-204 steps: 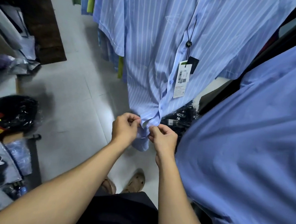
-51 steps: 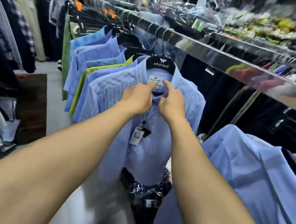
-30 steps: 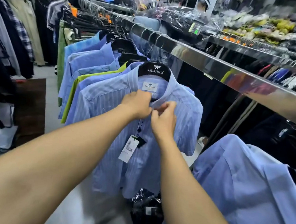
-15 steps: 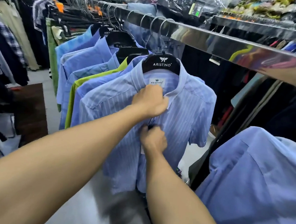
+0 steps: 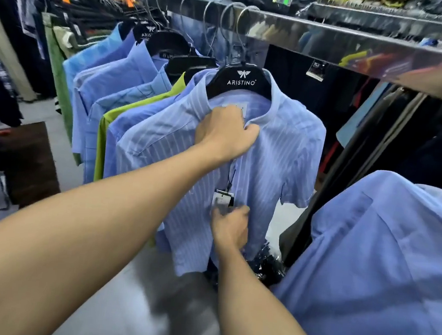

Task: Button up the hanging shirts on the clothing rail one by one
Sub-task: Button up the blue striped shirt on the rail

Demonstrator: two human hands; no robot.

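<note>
A light blue striped shirt [image 5: 277, 156] hangs on a black hanger [image 5: 240, 81] from the steel clothing rail [image 5: 334, 47]. My left hand [image 5: 224, 134] grips the shirt front at the collar, just under the neck label. My right hand [image 5: 230, 226] is lower on the placket, fingers curled at the front edge right below the hanging price tag [image 5: 222, 200]. What the right fingers pinch is blurred. The shirt front looks closed down the middle.
More blue shirts and a lime green one [image 5: 111, 119] hang packed to the left on the same rail. A plain blue shirt [image 5: 384, 253] hangs close on the right. Dark garments hang behind the rail. A black plastic bag [image 5: 267, 266] lies on the grey floor below.
My right hand has slid down the shirt front from the collar to below the price tag. My left hand has stayed at the collar. The view moved closer to the shirt.
</note>
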